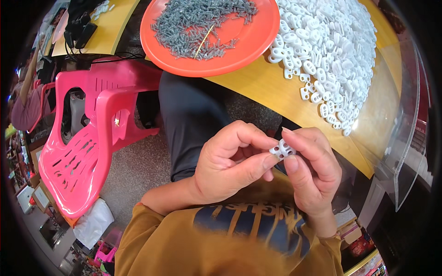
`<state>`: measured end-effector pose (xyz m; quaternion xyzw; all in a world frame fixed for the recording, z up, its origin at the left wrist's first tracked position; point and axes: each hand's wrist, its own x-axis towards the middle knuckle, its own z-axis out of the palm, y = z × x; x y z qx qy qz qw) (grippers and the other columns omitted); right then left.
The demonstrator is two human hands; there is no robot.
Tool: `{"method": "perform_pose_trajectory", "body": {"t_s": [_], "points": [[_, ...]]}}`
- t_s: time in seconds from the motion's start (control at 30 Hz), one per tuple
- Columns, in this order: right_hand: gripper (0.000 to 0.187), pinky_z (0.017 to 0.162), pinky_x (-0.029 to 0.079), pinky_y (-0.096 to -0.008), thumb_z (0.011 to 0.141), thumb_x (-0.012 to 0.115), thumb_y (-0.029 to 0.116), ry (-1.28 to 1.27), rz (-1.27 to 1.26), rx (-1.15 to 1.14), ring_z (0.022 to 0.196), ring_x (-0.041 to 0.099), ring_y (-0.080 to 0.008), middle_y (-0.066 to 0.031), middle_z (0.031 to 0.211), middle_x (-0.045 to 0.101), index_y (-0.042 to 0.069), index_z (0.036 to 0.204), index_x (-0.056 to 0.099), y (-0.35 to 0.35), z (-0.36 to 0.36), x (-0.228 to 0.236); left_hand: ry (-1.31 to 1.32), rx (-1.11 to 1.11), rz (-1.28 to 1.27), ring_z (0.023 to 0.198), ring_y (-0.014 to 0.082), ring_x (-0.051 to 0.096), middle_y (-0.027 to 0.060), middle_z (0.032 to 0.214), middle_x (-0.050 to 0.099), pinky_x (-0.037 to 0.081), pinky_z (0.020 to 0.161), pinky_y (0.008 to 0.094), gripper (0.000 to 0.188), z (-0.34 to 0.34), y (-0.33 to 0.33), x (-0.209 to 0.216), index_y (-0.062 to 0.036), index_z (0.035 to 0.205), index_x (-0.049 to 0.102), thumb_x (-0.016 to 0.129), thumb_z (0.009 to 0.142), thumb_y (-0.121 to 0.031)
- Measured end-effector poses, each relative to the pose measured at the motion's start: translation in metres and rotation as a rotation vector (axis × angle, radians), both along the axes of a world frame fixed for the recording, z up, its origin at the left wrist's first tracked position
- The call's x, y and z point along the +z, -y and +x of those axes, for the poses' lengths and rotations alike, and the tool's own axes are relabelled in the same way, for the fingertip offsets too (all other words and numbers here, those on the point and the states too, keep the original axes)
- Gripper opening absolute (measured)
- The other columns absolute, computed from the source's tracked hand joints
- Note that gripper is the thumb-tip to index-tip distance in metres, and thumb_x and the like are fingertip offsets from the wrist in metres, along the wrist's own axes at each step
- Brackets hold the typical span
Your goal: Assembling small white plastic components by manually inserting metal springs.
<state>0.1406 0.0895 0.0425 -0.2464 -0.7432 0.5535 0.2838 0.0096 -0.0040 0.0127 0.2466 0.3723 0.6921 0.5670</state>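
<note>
Above my lap, my left hand (237, 158) and my right hand (313, 168) meet, thumbs and fingertips pinched on a small white plastic cord lock (282, 149). Dark round holes show in it; part of it is hidden by the fingers. Whether it is one piece or two pressed together I cannot tell. Beyond the hands, a big heap of white two-holed cord lock pieces (327, 55) covers the right of the yellow table (244, 83). Small grey metal springs (184, 32) lie in a red plate (207, 66) at the table's near edge, with a thin golden strip (204, 42) among them.
A pink plastic chair (103, 119) stands to my left, with a white plastic bag (93, 223) on the floor by it. At right, a clear plastic panel (407, 124) edges the table. Another yellow table (103, 39) with black items is at far left; a person (26, 108) sits beyond the chair.
</note>
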Motion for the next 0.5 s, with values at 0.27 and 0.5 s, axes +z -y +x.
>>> {"method": "perform_pose_trajectory", "body": {"t_s": [0.27, 0.5], "points": [[0.03, 0.062, 0.043, -0.0231, 0.077, 0.056, -0.007, -0.022, -0.049, 0.02, 0.073, 0.054, -0.016, -0.0109, 0.088, 0.056, -0.003, 0.107, 0.058, -0.0002, 0.0012, 0.0001, 0.044, -0.033, -0.04, 0.068, 0.0055, 0.056, 0.0059, 0.09, 0.057, 0.045, 0.058, 0.0169, 0.014, -0.0024, -0.0013, 0.0054, -0.0015, 0.095, 0.048, 0.055, 0.083, 0.0], [0.031, 0.063, 0.043, -0.0227, 0.077, 0.056, -0.007, -0.013, -0.033, 0.028, 0.073, 0.054, -0.0157, -0.0108, 0.088, 0.057, -0.003, 0.107, 0.058, 0.0001, 0.0009, -0.0025, 0.029, -0.061, -0.089, 0.067, 0.0053, 0.055, 0.0047, 0.087, 0.056, 0.045, 0.059, 0.0171, 0.015, -0.0041, -0.0002, 0.0061, -0.0014, 0.096, 0.047, 0.055, 0.083, -0.001]]}}
